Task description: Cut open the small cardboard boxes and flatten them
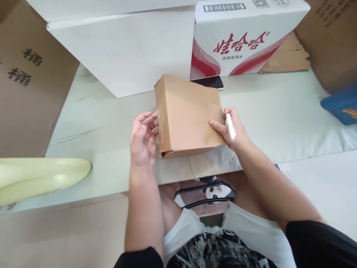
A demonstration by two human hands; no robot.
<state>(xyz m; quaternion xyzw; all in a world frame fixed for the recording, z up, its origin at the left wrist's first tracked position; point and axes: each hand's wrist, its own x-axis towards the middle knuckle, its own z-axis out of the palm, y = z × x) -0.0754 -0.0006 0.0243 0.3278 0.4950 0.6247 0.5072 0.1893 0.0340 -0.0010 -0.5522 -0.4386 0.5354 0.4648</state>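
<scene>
A brown cardboard box [189, 115] is tilted in front of me, over the cloth-covered surface. My right hand [232, 126] grips its right end, with the thumb lying on the upper face. A small white object [230, 127] is also tucked in that hand; its kind cannot be made out. On the left, my left hand [144, 139] has its fingers loosely bent and apart, the tips touching the box's side. Clear tape [160, 121] runs along that side, near the fingertips.
Behind the box lies a phone [210, 81], beside a white carton [125, 56] and a red-and-white water carton [234, 46]. A large brown carton [25, 85] and a pale yellow object [44, 176] are at left. A blue object [341, 106] sits at far right.
</scene>
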